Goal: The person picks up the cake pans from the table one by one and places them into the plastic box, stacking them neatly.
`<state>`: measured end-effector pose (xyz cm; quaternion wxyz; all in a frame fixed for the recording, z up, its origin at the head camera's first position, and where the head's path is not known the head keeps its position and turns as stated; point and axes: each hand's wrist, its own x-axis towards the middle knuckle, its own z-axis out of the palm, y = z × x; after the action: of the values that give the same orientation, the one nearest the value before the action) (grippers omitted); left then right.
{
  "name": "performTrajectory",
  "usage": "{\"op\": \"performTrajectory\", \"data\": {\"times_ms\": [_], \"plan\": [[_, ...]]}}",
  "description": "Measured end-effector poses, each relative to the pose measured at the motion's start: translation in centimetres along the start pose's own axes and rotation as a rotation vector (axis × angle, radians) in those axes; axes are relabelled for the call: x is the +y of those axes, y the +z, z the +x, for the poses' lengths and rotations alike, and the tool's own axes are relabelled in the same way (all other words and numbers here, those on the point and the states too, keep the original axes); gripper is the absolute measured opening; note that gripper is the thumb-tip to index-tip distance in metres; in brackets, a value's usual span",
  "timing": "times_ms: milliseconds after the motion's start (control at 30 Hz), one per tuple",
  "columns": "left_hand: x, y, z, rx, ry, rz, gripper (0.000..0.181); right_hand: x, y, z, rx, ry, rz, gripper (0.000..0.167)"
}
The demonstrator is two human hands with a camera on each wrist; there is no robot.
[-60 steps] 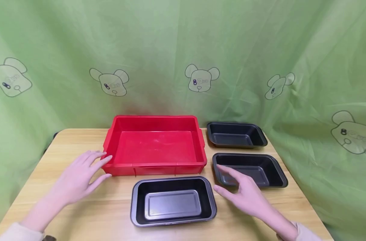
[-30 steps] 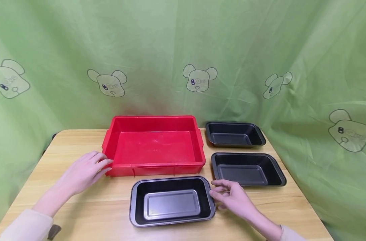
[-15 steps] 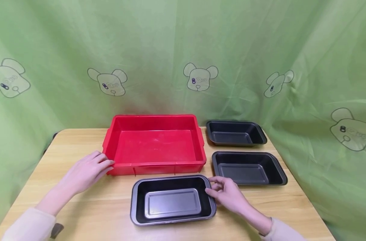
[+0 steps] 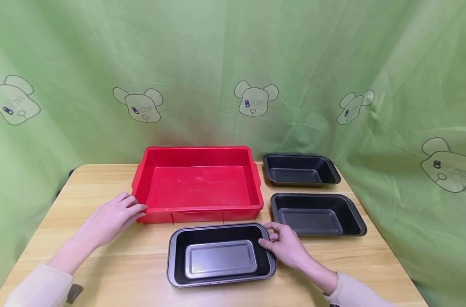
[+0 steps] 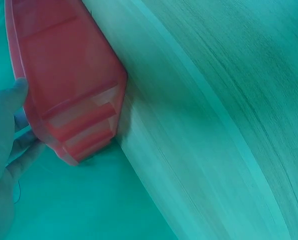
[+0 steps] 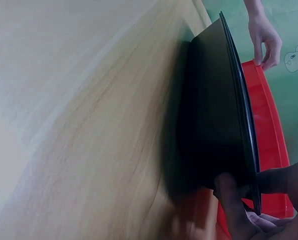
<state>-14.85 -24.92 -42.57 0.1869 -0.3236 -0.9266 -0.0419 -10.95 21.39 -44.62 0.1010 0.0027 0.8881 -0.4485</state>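
Note:
A black loaf pan (image 4: 220,258) with a grey rim lies at the front middle of the table. My right hand (image 4: 288,247) grips its right end, thumb inside the rim and fingers on the outer side; the right wrist view shows the pan's dark side (image 6: 214,100) and fingers beneath the rim. Behind the pan stands a red plastic bin (image 4: 198,187). My left hand (image 4: 112,217) holds the bin's front left corner, and in the left wrist view the thumb is on one side of the bin's rim (image 5: 31,112) with fingers on the other.
To the right of the red bin sit two more black loaf pans, a rear one (image 4: 300,170) and a nearer one (image 4: 317,215). A green curtain (image 4: 202,64) with printed bear heads hangs behind and beside the wooden table (image 4: 133,273).
My right hand has come left and down from above the nearer right pan to grip the front pan's right end. The left hand has closed onto the bin's corner. Bin and pans look unmoved.

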Motion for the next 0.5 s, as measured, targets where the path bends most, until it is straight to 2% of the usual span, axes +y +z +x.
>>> {"op": "performTrajectory", "data": {"times_ms": [500], "plan": [[0.09,-0.11,0.08,-0.010,-0.002,0.016,0.045,-0.13,0.63,0.30,0.024,0.019,0.033,0.039]]}}
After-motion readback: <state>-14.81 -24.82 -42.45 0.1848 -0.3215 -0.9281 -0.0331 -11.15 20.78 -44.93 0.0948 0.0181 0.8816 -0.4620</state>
